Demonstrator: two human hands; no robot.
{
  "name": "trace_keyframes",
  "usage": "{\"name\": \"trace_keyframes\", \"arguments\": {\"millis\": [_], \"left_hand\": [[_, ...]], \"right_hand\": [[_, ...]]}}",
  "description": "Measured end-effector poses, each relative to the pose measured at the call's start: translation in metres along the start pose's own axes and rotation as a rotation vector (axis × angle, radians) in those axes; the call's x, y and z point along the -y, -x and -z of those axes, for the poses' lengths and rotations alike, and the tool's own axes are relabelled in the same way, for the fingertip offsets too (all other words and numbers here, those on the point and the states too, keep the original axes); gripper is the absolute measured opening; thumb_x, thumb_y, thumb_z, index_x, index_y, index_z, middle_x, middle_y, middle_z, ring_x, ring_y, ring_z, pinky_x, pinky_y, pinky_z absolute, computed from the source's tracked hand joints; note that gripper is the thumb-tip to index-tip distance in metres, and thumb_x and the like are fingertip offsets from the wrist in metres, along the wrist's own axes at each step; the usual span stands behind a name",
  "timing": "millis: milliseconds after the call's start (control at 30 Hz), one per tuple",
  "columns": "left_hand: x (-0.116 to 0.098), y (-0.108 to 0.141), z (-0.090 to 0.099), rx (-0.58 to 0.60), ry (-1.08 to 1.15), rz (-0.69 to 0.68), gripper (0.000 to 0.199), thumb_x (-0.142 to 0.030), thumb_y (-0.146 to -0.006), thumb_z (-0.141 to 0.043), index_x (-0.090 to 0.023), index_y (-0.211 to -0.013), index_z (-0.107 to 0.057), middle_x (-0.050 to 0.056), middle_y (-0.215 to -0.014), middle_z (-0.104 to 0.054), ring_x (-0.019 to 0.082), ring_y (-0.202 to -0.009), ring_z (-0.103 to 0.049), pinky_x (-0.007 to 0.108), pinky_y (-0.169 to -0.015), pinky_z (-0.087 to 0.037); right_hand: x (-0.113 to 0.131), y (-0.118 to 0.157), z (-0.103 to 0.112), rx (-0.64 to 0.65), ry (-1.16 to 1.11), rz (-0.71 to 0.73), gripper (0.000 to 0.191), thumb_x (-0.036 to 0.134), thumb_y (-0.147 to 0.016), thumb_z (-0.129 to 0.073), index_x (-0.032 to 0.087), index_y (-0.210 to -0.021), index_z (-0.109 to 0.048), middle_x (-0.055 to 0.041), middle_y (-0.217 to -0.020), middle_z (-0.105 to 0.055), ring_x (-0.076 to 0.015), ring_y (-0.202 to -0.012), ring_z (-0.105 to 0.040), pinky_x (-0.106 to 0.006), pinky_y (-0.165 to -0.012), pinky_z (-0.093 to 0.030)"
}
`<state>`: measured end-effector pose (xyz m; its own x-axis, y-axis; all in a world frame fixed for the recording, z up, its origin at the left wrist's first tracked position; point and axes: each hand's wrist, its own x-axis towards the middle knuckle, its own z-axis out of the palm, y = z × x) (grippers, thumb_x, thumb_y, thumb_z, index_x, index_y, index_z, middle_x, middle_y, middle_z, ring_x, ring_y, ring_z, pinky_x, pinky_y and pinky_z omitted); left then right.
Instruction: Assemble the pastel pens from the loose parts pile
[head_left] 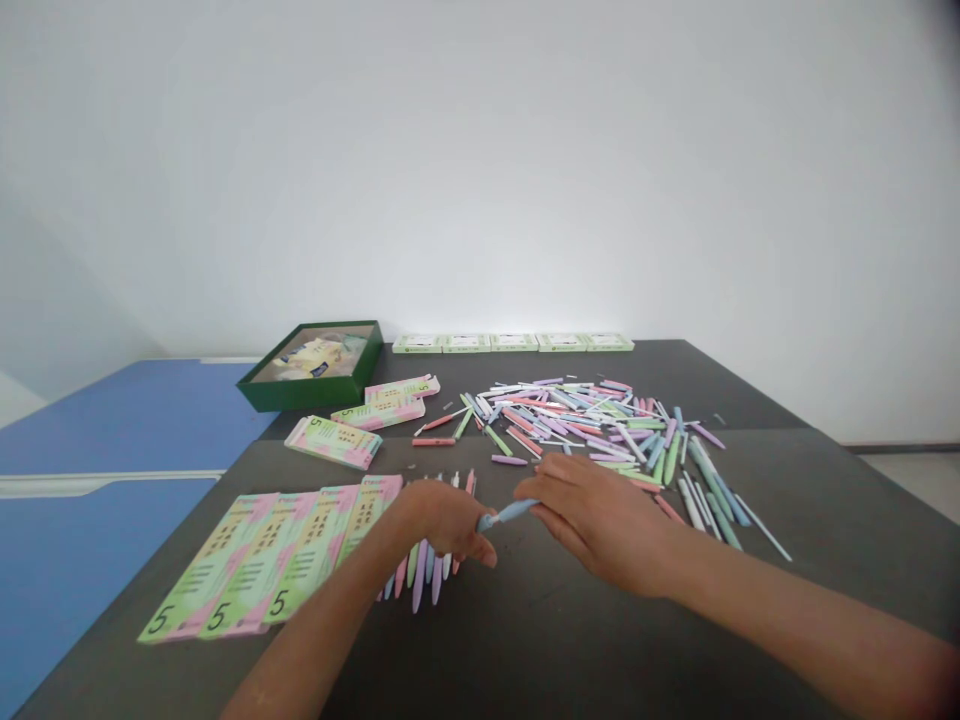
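Observation:
Between my two hands is a light blue pen (pixel 516 510), slightly tilted. My left hand (pixel 451 522) is closed round its left end, where a short blue piece and a pale section show. My right hand (pixel 589 515) pinches the pen's right end, its fingertips hiding that tip. Beneath and beside my left hand lies a row of pastel pens (pixel 418 578), partly covered by the hand. Just beyond my right hand spreads a large pile of loose pen parts (pixel 600 420) in pink, green, purple, blue and white.
Several green-and-pink boxes marked 5 (pixel 255 565) lie overlapping at the left front. Behind them are more such boxes (pixel 334 442) and a green open box (pixel 322 385) holding plastic bags. A row of flat white-green boxes (pixel 514 343) stands along the table's back edge.

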<state>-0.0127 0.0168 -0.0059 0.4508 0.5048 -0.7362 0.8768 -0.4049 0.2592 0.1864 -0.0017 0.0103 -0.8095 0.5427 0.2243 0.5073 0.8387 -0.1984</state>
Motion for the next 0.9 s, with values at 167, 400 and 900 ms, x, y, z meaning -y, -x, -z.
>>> {"name": "trace_keyframes", "arguments": {"millis": [167, 400, 900], "left_hand": [[0.001, -0.002, 0.0, -0.009, -0.017, 0.008, 0.026, -0.036, -0.081, -0.055, -0.02, -0.098, -0.064, 0.005, -0.089, -0.071, 0.019, -0.073, -0.064, 0.022, -0.05, -0.04], [0.0, -0.004, -0.002, -0.013, -0.023, 0.012, 0.023, -0.038, -0.081, -0.056, -0.023, -0.096, -0.064, 0.002, -0.086, -0.071, 0.018, -0.07, -0.063, 0.022, -0.048, -0.039], [-0.01, 0.0, -0.002, -0.048, -0.11, 0.01, 0.033, -0.042, -0.078, -0.059, -0.023, -0.105, -0.062, 0.006, -0.093, -0.07, 0.024, -0.082, -0.064, 0.027, -0.058, -0.043]], "right_hand": [[0.004, -0.006, -0.004, 0.015, 0.047, 0.036, 0.018, 0.016, -0.087, -0.044, 0.018, -0.101, -0.055, -0.0053, -0.087, -0.054, -0.0184, -0.084, -0.048, -0.031, -0.072, -0.036], [0.006, -0.007, -0.008, 0.043, 0.07, 0.042, 0.017, 0.018, -0.088, -0.042, 0.019, -0.099, -0.055, -0.0052, -0.086, -0.054, -0.0186, -0.084, -0.048, -0.032, -0.072, -0.035], [0.002, -0.003, -0.015, 0.047, 0.111, 0.155, 0.019, 0.017, -0.086, -0.044, 0.018, -0.102, -0.055, -0.0043, -0.083, -0.056, -0.0169, -0.08, -0.05, -0.033, -0.079, -0.032]]}}
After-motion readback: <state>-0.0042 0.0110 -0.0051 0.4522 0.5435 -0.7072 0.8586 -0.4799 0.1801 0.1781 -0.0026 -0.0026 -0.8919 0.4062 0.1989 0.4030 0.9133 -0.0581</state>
